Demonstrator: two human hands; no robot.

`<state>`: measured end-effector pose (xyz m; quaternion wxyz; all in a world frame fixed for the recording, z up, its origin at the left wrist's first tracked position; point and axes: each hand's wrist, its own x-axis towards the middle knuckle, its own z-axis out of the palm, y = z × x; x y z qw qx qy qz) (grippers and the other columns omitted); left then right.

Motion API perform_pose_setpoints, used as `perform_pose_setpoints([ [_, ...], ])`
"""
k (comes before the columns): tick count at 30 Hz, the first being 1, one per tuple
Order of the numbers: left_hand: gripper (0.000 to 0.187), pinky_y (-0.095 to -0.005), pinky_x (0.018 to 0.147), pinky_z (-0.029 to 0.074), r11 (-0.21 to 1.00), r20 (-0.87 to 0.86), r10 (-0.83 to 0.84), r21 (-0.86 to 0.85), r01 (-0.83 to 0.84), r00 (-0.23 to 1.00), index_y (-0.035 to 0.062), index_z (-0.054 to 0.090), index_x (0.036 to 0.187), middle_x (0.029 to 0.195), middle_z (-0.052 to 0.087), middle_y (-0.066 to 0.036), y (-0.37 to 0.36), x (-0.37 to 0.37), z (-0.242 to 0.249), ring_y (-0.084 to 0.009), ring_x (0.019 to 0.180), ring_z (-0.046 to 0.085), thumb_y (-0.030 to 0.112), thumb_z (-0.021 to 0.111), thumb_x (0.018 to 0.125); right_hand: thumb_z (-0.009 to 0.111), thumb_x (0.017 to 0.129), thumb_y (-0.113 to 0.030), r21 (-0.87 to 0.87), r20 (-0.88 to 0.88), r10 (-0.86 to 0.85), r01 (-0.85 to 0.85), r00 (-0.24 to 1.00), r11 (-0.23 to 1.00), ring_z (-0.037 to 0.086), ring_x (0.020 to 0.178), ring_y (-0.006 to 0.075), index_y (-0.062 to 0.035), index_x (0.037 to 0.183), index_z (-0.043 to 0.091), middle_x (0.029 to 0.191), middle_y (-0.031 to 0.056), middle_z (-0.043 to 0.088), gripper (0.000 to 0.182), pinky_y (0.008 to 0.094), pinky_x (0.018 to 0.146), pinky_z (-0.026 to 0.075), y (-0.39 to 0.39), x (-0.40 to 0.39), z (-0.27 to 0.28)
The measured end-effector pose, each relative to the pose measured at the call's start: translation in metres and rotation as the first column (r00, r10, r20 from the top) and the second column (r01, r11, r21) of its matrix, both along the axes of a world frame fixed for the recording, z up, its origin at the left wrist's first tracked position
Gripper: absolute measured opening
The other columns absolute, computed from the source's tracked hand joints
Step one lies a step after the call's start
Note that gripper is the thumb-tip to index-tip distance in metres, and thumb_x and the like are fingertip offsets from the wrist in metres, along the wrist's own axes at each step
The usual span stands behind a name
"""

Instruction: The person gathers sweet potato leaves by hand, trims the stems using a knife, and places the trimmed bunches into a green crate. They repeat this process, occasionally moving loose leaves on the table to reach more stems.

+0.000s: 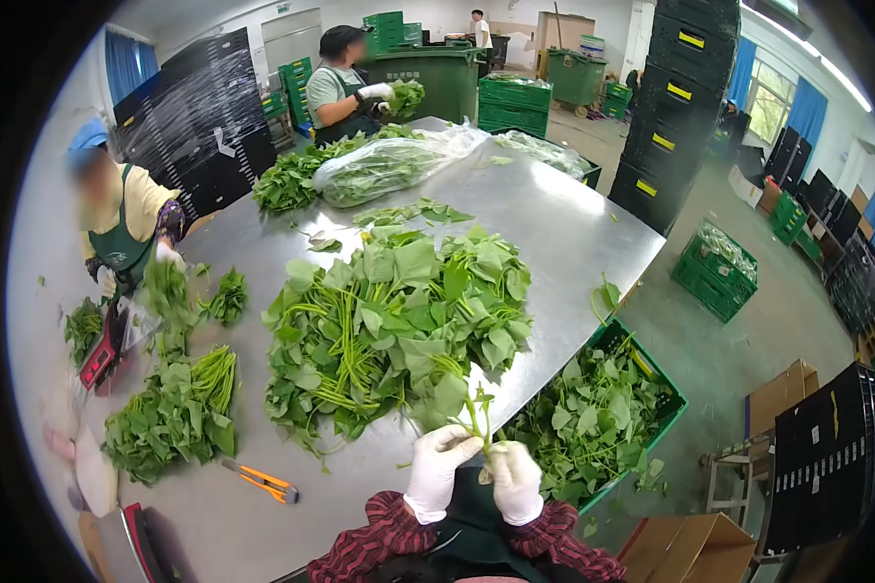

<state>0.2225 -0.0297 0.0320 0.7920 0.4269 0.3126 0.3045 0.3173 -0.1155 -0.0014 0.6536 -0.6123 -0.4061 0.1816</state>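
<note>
My left hand (436,470), in a white glove, is closed on the stems of a small leafy sprig (475,412) at the table's front edge. Beside it my right hand (514,480), also gloved, pinches the lower part of that sprig. Just beyond both hands lies a large heap of leafy greens (389,325) with pale green stems. To the right, below table height, a green crate (673,420) holds loose leaves and stems. An orange utility knife (262,480) rests on the metal table (292,525) at the left, near a smaller bunch of greens (170,418).
One co-worker (126,214) handles greens at the left side; another (345,92) holds a bunch at the far side. A plastic bag of greens (389,170) lies at the table's back. Black crates (666,126) stand stacked beyond the right corner, and cardboard boxes (685,549) sit lower right.
</note>
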Motion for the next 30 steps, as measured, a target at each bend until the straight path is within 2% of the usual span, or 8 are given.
perform_pose_setpoints([
  [4, 0.011, -0.0296, 0.081, 0.047, 0.993, 0.183, 0.116, 0.013, -0.120, 0.976, -0.0028, 0.061, 0.095, 0.090, 0.065, -0.009, 0.005, -0.002, -0.001, -0.0156, 0.086, 0.061, 0.002, 0.057, 0.086, 0.045, 0.094, -0.013, 0.014, -0.662, -0.153, 0.215, 0.734, 0.976, 0.051, 0.044, 0.0106, 0.0029, 0.095, 0.052, 0.062, 0.0082, 0.059, 0.017, 0.0227, 0.043, 0.043, 0.008, 0.049, -0.010],
  [7, 0.013, -0.0283, 0.081, 0.047, 0.981, 0.120, 0.014, 0.192, -0.037, 0.993, -0.0021, 0.060, 0.097, 0.090, 0.065, -0.008, 0.007, -0.008, 0.004, -0.0145, 0.085, 0.060, 0.003, 0.056, 0.086, 0.054, 0.091, -0.021, -0.430, -0.118, -0.241, 0.169, 0.963, 0.887, 0.047, 0.044, 0.0069, 0.0035, 0.112, 0.052, 0.070, 0.0024, 0.057, 0.032, 0.0192, 0.042, 0.041, -0.004, 0.099, -0.040],
  [11, 0.015, -0.0220, 0.078, 0.045, 0.978, 0.086, -0.011, 0.209, -0.008, 0.996, -0.0015, 0.059, 0.101, 0.089, 0.063, -0.004, -0.002, 0.000, 0.005, -0.0104, 0.083, 0.058, 0.004, 0.053, 0.088, 0.060, 0.086, -0.017, -0.205, -0.545, 0.158, -0.314, 0.823, 0.927, 0.049, 0.049, 0.0066, 0.0034, 0.119, 0.051, 0.070, -0.0012, 0.056, 0.040, 0.0190, 0.048, 0.042, -0.012, 0.089, -0.002],
  [15, 0.014, -0.0201, 0.071, 0.044, 0.981, 0.110, -0.072, 0.185, 0.051, 0.991, -0.0009, 0.059, 0.100, 0.086, 0.063, -0.005, -0.001, 0.001, 0.005, -0.0092, 0.077, 0.056, 0.005, 0.055, 0.088, 0.059, 0.087, -0.021, 0.020, -0.568, 0.474, -0.564, 0.673, 0.826, 0.047, 0.052, 0.0076, 0.0056, 0.119, 0.049, 0.066, 0.0002, 0.054, 0.043, 0.0196, 0.052, 0.040, 0.000, 0.066, 0.018],
  [20, 0.015, -0.0193, 0.070, 0.041, 0.971, 0.017, -0.128, 0.204, 0.122, 0.992, -0.0007, 0.060, 0.100, 0.086, 0.061, -0.002, -0.002, -0.004, -0.001, -0.0074, 0.077, 0.054, 0.002, 0.051, 0.088, 0.065, 0.082, -0.037, 0.097, -0.611, 0.495, -0.561, 0.618, 0.822, 0.047, 0.048, 0.0096, 0.0060, 0.110, 0.055, 0.069, 0.0061, 0.058, 0.052, 0.0203, 0.042, 0.034, 0.017, 0.061, 0.031],
  [25, 0.016, -0.0251, 0.074, 0.045, 0.937, 0.045, -0.254, 0.258, 0.234, 0.966, -0.0018, 0.058, 0.102, 0.087, 0.061, -0.006, 0.000, -0.003, -0.004, -0.0134, 0.078, 0.057, 0.005, 0.052, 0.089, 0.062, 0.083, -0.023, -0.003, -0.702, 0.420, -0.592, 0.575, 0.806, 0.056, 0.052, 0.0168, 0.0056, 0.113, 0.055, 0.072, 0.0099, 0.061, 0.042, 0.0206, 0.041, 0.036, 0.021, 0.064, 0.052],
  [27, 0.017, -0.0274, 0.077, 0.046, 0.925, 0.087, -0.311, 0.256, 0.281, 0.946, -0.0020, 0.058, 0.103, 0.088, 0.061, -0.006, 0.002, -0.004, -0.009, -0.0156, 0.080, 0.058, 0.005, 0.052, 0.089, 0.055, 0.085, -0.013, 0.186, -0.747, 0.524, -0.627, 0.410, 0.756, 0.054, 0.051, 0.0122, 0.0088, 0.105, 0.057, 0.074, 0.0094, 0.061, 0.029, 0.0167, 0.041, 0.034, 0.019, 0.064, 0.056],
  [30, 0.029, -0.0311, 0.081, 0.046, 0.916, 0.196, -0.400, 0.097, 0.389, 0.895, -0.0054, 0.052, 0.115, 0.100, 0.059, -0.011, 0.007, -0.005, -0.017, -0.0201, 0.087, 0.059, 0.005, 0.052, 0.089, 0.059, 0.083, -0.014, 0.187, -0.768, 0.511, -0.629, 0.386, 0.755, 0.055, 0.048, 0.0178, 0.0057, 0.079, 0.058, 0.073, 0.0124, 0.061, 0.020, 0.0203, 0.039, 0.036, 0.017, 0.069, 0.028],
])
